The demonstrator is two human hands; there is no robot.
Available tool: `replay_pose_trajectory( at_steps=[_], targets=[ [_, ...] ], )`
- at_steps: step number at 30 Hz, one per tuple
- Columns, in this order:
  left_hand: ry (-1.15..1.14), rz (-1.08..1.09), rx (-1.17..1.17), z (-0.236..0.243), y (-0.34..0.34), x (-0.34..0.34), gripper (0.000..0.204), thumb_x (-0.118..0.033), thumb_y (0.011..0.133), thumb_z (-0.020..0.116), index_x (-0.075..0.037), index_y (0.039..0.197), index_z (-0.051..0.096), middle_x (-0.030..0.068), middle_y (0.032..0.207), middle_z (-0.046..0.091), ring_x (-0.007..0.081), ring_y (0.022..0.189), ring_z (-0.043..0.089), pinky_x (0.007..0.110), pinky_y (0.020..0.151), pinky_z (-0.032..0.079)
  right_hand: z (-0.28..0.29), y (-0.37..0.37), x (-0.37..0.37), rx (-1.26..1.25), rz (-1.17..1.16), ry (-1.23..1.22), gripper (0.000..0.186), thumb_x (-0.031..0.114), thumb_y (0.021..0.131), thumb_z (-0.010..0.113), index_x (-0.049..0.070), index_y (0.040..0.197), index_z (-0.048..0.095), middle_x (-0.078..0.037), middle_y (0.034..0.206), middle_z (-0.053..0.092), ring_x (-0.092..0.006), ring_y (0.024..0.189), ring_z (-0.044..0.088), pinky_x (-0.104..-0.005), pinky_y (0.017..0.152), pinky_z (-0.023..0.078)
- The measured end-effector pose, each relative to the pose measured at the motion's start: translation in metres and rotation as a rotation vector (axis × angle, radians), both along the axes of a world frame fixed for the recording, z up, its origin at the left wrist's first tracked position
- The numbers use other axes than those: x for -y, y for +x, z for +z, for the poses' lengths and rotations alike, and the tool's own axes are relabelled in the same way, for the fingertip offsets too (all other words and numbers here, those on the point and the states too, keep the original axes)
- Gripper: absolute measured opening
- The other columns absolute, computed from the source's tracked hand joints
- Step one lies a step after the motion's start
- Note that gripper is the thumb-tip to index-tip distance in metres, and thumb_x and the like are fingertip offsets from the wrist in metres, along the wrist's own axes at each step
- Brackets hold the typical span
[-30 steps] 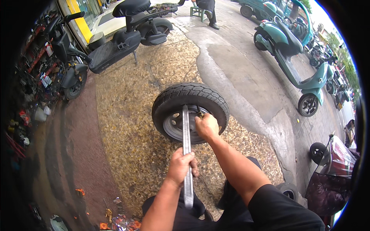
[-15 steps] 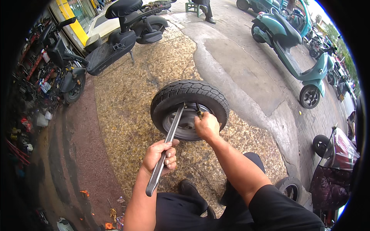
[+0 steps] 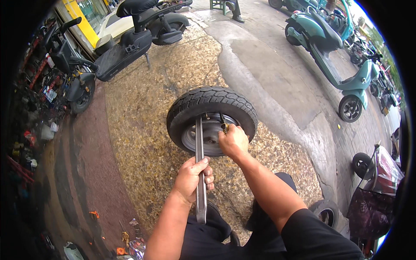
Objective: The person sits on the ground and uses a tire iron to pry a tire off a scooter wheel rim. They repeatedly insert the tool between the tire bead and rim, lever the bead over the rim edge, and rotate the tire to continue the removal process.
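Far left of the wheel: heap of mixed parts (image 3: pixel 37 97), dark and red pieces mostly, individual items too small to tell.

Left of the wheel, nearer the wearer: orange scraps (image 3: pixel 94 214), scattered on the ground.

Left of the wheel and beyond it: black electric scooter (image 3: pixel 125 52), one, propped on its stand.

Just nearer than the wheel, left of its centre: left grip (image 3: pixel 193 175), clenched around a long metal bar (image 3: pixel 199 145); the bar's far end meets the inner edge of the wheel's tyre, its near end sticks out below the fist.

Landmark: wheel (image 3: pixel 211 128), one, on the speckled ground (image 3: pixel 147 143) ahead of the wearer; black treaded tyre, grey metal rim facing the wearer.

Well beyond the wheel: green stool (image 3: pixel 220 5), partly cut off.

At the wheel's right half: slim tool (image 3: pixel 224 127), yellow-and-black handle, dark shaft reaching the tyre's inner edge; right grip (image 3: pixel 234 141) closed on that handle.

Right of the wheel, nearer the wearer: second tyre (image 3: pixel 320 203), partly hidden.

Right of the wheel and beyond: teal scooter (image 3: pixel 325 65), parked.

Far right of the wheel: maroon vehicle (image 3: pixel 388 173), clear plastic over its front.
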State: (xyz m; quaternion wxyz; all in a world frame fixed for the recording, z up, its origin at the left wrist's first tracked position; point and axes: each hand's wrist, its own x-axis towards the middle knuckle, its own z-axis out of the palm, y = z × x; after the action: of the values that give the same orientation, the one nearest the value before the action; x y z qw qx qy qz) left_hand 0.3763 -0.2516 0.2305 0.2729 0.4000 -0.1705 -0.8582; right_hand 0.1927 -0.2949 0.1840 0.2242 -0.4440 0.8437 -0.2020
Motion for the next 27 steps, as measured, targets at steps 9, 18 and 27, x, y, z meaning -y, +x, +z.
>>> replay_pose_trajectory(
  at_steps=[9, 18, 27],
  targets=[
    [0.113, 0.063, -0.054, 0.013, -0.002, 0.011, 0.019, -0.019, 0.104, 0.052, -0.008, 0.119, 0.055, -0.0003, 0.076, 0.049, 0.0100, 0.059, 0.047, 0.026, 0.051, 0.041, 0.001, -0.006, 0.015, -0.014, 0.062, -0.035, 0.040, 0.033, 0.089, 0.066, -0.004, 0.105, 0.067, -0.028, 0.110, 0.067, -0.0420, 0.104, 0.067, -0.0488, 0.092, 0.052],
    [-0.324, -0.061, 0.507, 0.019, -0.025, -0.010, 0.021, -0.013, 0.097, 0.061, -0.004, 0.109, 0.047, 0.0029, 0.069, 0.053, 0.0111, 0.047, 0.049, 0.028, 0.040, 0.044, -0.006, -0.017, 0.021, -0.073, 0.109, -0.053, 0.041, 0.034, 0.088, 0.066, -0.003, 0.106, 0.067, -0.029, 0.113, 0.065, -0.0419, 0.105, 0.067, -0.0486, 0.092, 0.053],
    [-0.430, 0.008, 0.532, 0.007, -0.034, -0.004, 0.022, -0.008, 0.093, 0.062, 0.004, 0.111, 0.055, -0.0014, 0.071, 0.055, 0.0056, 0.057, 0.048, 0.026, 0.050, 0.040, 0.008, -0.079, 0.061, 0.202, 0.330, 0.104, 0.040, 0.031, 0.083, 0.069, -0.005, 0.103, 0.073, -0.027, 0.101, 0.072, -0.0355, 0.099, 0.071, -0.0412, 0.093, 0.053]
  ],
)
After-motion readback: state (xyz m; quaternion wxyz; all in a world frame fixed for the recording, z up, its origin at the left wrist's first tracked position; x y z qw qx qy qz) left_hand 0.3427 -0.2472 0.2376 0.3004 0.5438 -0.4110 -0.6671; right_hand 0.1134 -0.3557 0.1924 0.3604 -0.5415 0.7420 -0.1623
